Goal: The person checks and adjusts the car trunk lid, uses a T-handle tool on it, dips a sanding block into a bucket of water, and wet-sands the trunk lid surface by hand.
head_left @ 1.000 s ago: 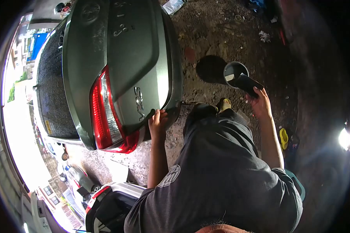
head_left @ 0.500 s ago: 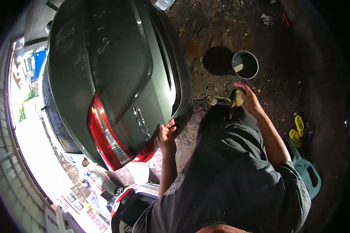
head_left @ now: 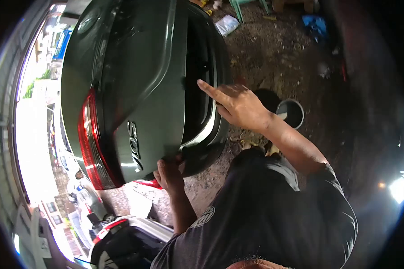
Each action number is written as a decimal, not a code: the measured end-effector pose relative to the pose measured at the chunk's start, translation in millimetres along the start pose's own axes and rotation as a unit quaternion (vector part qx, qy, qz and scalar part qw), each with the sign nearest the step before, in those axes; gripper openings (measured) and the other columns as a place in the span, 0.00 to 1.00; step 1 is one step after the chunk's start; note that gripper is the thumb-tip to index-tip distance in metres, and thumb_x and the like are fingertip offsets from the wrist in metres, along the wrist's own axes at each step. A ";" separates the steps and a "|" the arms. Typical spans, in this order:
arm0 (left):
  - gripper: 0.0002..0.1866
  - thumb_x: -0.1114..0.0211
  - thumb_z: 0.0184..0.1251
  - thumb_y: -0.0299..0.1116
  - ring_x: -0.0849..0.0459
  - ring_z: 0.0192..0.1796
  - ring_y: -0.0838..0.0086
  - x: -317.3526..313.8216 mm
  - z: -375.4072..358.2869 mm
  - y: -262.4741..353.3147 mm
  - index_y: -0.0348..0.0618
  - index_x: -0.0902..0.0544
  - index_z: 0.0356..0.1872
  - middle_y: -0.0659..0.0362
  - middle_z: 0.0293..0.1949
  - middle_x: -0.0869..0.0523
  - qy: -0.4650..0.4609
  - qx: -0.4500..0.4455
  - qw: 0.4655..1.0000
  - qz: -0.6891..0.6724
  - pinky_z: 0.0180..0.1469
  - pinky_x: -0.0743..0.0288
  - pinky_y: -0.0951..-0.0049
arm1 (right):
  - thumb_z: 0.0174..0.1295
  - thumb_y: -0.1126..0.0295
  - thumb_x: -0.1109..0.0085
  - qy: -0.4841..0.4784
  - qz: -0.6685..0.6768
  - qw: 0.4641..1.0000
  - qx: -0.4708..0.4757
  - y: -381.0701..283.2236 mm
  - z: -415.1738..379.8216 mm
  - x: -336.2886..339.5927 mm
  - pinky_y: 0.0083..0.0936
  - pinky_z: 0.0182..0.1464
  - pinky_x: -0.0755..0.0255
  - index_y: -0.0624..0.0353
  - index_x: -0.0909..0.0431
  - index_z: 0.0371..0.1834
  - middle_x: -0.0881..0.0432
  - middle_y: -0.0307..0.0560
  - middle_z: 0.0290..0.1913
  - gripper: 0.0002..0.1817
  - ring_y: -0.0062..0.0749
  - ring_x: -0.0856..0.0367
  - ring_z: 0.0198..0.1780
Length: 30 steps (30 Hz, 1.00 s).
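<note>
The dark green trunk lid (head_left: 152,103) of a car stands raised, with a dark gap (head_left: 196,98) between it and the bumper (head_left: 222,58). My left hand (head_left: 169,174) grips the lid's lower corner, thumb on the outside and fingers curled behind the edge, partly in shadow. Raised metal letters (head_left: 133,145) and a red and clear tail light (head_left: 90,139) sit on the car's rear near this hand. My right hand (head_left: 242,105) reaches over the bumper toward the gap, holding nothing. Its index finger stretches out, while the other fingers are loosely bent.
A grey bucket (head_left: 296,112) stands on the dirt ground behind my right forearm. Further back are a white packet (head_left: 227,25), green stool legs (head_left: 239,10) and a blue plastic bag (head_left: 315,26). Another vehicle (head_left: 134,242) is parked at the lower left. A bright light shines at right.
The trunk lid has come up and its gap has widened. My left hand has closed on the lid's corner. My right hand has moved from near the bucket to the gap.
</note>
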<state>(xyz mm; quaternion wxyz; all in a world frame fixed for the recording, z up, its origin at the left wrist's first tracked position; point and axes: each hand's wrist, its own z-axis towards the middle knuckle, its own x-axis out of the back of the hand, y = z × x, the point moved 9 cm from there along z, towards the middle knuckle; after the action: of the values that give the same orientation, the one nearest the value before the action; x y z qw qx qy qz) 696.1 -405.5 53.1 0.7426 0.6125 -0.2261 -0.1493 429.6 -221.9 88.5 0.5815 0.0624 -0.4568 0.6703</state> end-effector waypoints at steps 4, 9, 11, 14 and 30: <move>0.23 0.47 0.78 0.47 0.17 0.36 0.73 5.0 6.2 28.4 0.32 0.18 0.41 0.53 0.35 0.13 0.020 -0.052 0.998 -0.024 0.42 0.25 0.71 | 0.56 0.75 0.40 0.041 -0.099 0.992 0.069 -20.5 50.1 23.9 0.34 0.37 0.19 0.42 0.47 0.80 0.23 0.46 0.37 0.45 0.40 0.19 0.34; 0.25 0.47 0.78 0.50 0.23 0.25 0.82 1.8 18.5 71.9 0.37 0.17 0.32 0.57 0.27 0.14 0.027 -0.072 0.994 -0.076 0.30 0.33 0.81 | 0.56 0.77 0.40 0.020 -0.105 0.981 0.160 -64.8 80.0 37.5 0.34 0.37 0.19 0.41 0.44 0.78 0.24 0.44 0.37 0.44 0.39 0.19 0.34; 0.27 0.47 0.78 0.51 0.25 0.23 0.82 1.6 22.5 86.5 0.37 0.16 0.27 0.58 0.24 0.14 0.059 -0.091 0.989 -0.097 0.28 0.36 0.81 | 0.56 0.78 0.40 0.011 -0.091 0.981 0.173 -82.0 82.6 33.7 0.34 0.38 0.19 0.42 0.44 0.78 0.25 0.44 0.36 0.44 0.39 0.20 0.35; 0.29 0.47 0.77 0.53 0.24 0.24 0.81 6.7 32.0 100.1 0.36 0.14 0.28 0.58 0.25 0.14 0.032 -0.133 0.989 -0.055 0.30 0.34 0.79 | 0.57 0.78 0.40 -0.016 -0.055 0.986 0.157 -98.9 77.7 26.5 0.36 0.39 0.20 0.47 0.44 0.78 0.23 0.46 0.38 0.43 0.43 0.19 0.36; 0.30 0.47 0.75 0.53 0.15 0.35 0.71 56.2 93.5 228.2 0.30 0.15 0.35 0.48 0.32 0.11 0.042 -0.218 0.953 -0.206 0.42 0.29 0.73 | 0.65 0.72 0.43 -0.189 0.078 0.971 -0.123 -22.5 -71.2 -55.1 0.36 0.48 0.24 0.56 0.43 0.76 0.18 0.48 0.43 0.35 0.42 0.17 0.43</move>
<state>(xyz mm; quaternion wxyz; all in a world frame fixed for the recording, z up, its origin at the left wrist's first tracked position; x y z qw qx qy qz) 683.0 -465.5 298.5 0.8199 0.4749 -0.0255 -0.3188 497.7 -215.0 25.8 0.4338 0.0798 -0.6409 0.6282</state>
